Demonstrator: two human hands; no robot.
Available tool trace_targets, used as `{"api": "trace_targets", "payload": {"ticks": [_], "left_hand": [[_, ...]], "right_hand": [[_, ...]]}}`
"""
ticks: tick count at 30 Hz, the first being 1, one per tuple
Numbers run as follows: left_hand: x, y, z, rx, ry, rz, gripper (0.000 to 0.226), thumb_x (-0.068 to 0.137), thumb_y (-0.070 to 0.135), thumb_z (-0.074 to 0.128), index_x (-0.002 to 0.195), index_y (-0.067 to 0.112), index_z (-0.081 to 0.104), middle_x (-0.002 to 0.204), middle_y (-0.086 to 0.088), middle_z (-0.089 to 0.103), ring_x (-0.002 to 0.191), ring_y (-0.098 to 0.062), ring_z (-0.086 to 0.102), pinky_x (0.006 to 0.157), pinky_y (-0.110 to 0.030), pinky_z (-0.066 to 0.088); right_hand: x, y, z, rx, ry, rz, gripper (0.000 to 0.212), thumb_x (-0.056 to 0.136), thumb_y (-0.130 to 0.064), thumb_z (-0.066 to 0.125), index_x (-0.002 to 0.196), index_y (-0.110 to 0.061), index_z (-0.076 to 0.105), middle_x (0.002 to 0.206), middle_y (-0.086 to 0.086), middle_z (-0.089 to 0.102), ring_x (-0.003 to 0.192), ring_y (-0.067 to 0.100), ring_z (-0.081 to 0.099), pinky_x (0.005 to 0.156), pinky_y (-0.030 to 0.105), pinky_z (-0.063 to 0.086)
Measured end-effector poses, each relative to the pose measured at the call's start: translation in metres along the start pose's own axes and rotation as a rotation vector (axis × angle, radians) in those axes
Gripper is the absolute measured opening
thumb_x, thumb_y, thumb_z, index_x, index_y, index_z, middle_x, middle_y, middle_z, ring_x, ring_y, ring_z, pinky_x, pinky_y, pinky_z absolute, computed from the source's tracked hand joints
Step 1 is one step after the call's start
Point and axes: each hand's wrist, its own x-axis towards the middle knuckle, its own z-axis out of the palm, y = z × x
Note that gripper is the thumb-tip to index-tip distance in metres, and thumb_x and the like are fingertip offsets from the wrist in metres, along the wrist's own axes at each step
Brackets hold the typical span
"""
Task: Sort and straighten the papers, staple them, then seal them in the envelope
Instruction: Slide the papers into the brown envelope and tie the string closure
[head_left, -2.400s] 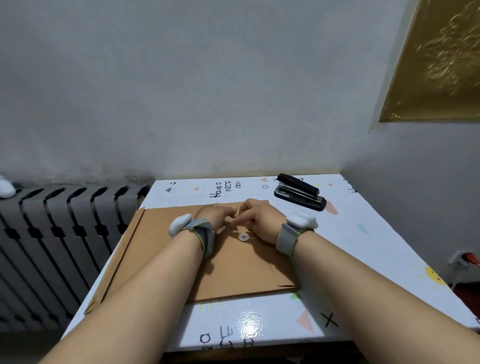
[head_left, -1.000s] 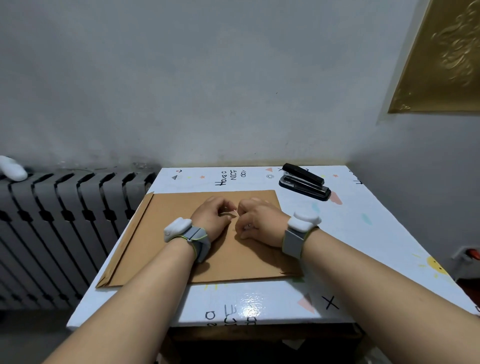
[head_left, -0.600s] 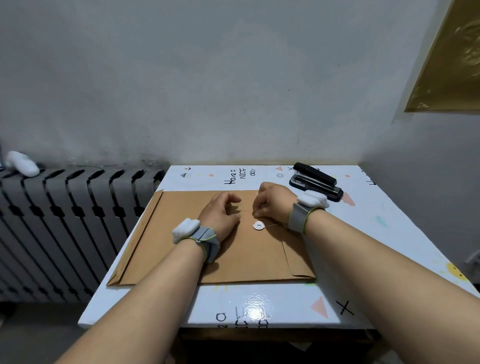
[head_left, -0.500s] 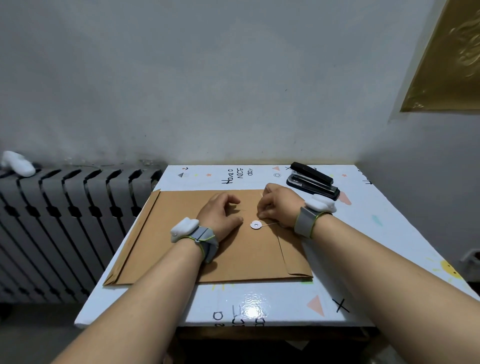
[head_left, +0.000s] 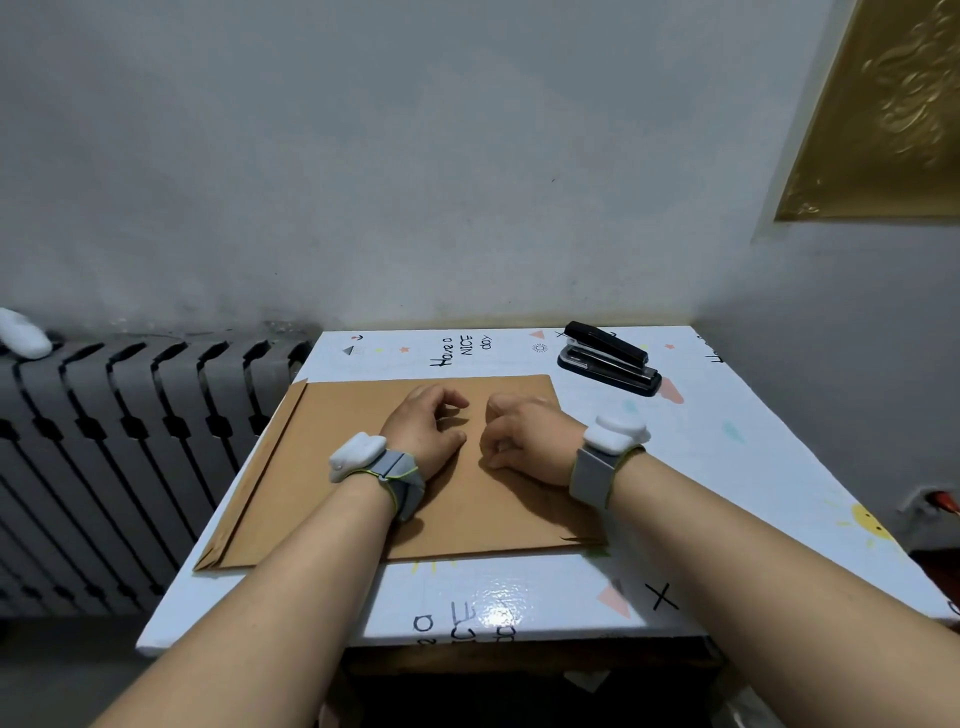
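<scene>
The brown envelope (head_left: 332, 467) lies flat in the middle of the frame, the left hand (head_left: 423, 428) rests on it with loose fingers (head_left: 450, 400), likely to stop it sliding, and the right hand (head_left: 527, 434) curls tight beside it, maybe tying it shut, but I cannot tell what it holds.

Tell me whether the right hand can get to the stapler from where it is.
Probably yes. The right hand rests on the envelope, and the stapler lies on the table just beyond it, toward the back right, with nothing standing between them.

Flat brown envelope (head_left: 337, 405), black stapler (head_left: 608, 358) beyond
</scene>
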Motion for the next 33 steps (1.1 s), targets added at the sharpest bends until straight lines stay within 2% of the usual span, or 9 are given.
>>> {"api": "trace_targets", "payload": {"ticks": [3,7,11,16,20,23,25,29,33], "left_hand": [[0.0,-0.001,0.001,0.003,0.016,-0.001,0.033,0.075,0.002,0.067,0.104,0.015,0.06,0.113,-0.003,0.055,0.103,-0.016,0.058,0.089,-0.018,0.039],[0.0,-0.002,0.0,0.017,0.03,-0.007,0.032,0.075,0.002,0.066,0.104,0.015,0.06,0.111,-0.001,0.055,0.099,-0.012,0.056,0.081,-0.01,0.033],[0.0,-0.002,0.0,0.033,0.032,-0.001,0.032,0.076,0.002,0.065,0.105,0.015,0.061,0.111,0.0,0.054,0.095,-0.009,0.053,0.078,-0.009,0.03],[-0.001,-0.002,0.0,0.043,0.029,-0.004,0.032,0.076,0.003,0.065,0.104,0.017,0.061,0.113,0.0,0.055,0.099,-0.011,0.054,0.08,-0.012,0.032],[0.0,-0.001,0.0,0.046,0.021,0.0,0.032,0.076,0.004,0.065,0.105,0.017,0.061,0.114,0.0,0.056,0.1,-0.012,0.055,0.082,-0.013,0.034],[0.0,-0.001,0.0,0.041,0.02,-0.005,0.032,0.076,0.003,0.065,0.105,0.017,0.06,0.114,-0.001,0.056,0.103,-0.015,0.056,0.086,-0.015,0.036],[-0.001,-0.001,0.0,0.032,0.024,-0.01,0.032,0.076,0.002,0.064,0.105,0.016,0.06,0.113,-0.002,0.057,0.103,-0.015,0.057,0.086,-0.015,0.037],[-0.001,0.0,0.001,0.031,0.034,-0.007,0.033,0.076,0.002,0.064,0.106,0.015,0.061,0.112,-0.002,0.056,0.103,-0.017,0.057,0.082,-0.011,0.033],[-0.001,-0.001,0.0,0.041,0.027,-0.006,0.034,0.077,0.001,0.064,0.107,0.015,0.061,0.114,-0.002,0.055,0.104,-0.015,0.055,0.077,-0.006,0.029]], "right_hand": [[0.019,-0.004,0.004,-0.009,-0.007,0.052,0.016,0.084,-0.025,0.063,0.093,-0.013,0.07,0.107,0.005,0.054,0.103,0.024,0.051,0.085,0.03,0.032],[0.033,0.009,0.003,0.009,0.038,0.197,0.015,0.082,-0.027,0.066,0.093,-0.019,0.071,0.107,0.001,0.054,0.105,0.022,0.052,0.087,0.03,0.032],[0.018,0.024,0.0,0.03,0.102,0.283,0.01,0.08,-0.025,0.068,0.088,-0.02,0.072,0.094,-0.006,0.044,0.103,0.018,0.051,0.09,0.031,0.028],[-0.016,0.026,-0.004,-0.02,0.112,0.182,0.011,0.082,-0.025,0.067,0.089,-0.019,0.073,0.092,-0.007,0.038,0.1,0.016,0.048,0.081,0.028,0.024],[-0.024,0.014,-0.005,-0.008,0.077,0.068,0.013,0.082,-0.025,0.067,0.088,-0.015,0.073,0.092,-0.005,0.043,0.096,0.019,0.05,0.079,0.028,0.026],[-0.012,-0.001,-0.003,-0.007,0.028,0.011,0.016,0.083,-0.027,0.066,0.09,-0.014,0.073,0.1,0.003,0.053,0.098,0.02,0.05,0.083,0.028,0.031],[0.001,-0.01,0.001,-0.02,0.007,0.017,0.016,0.084,-0.027,0.063,0.092,-0.015,0.071,0.102,0.002,0.051,0.102,0.02,0.049,0.089,0.029,0.031],[0.026,-0.011,0.006,-0.058,0.004,0.13,0.018,0.087,-0.026,0.059,0.097,-0.016,0.069,0.112,0.005,0.053,0.108,0.024,0.05,0.089,0.031,0.033],[0.034,0.008,0.004,-0.07,0.151,0.407,0.013,0.084,-0.023,0.059,0.092,-0.023,0.07,0.109,0.004,0.055,0.107,0.026,0.053,0.089,0.034,0.034]]}}
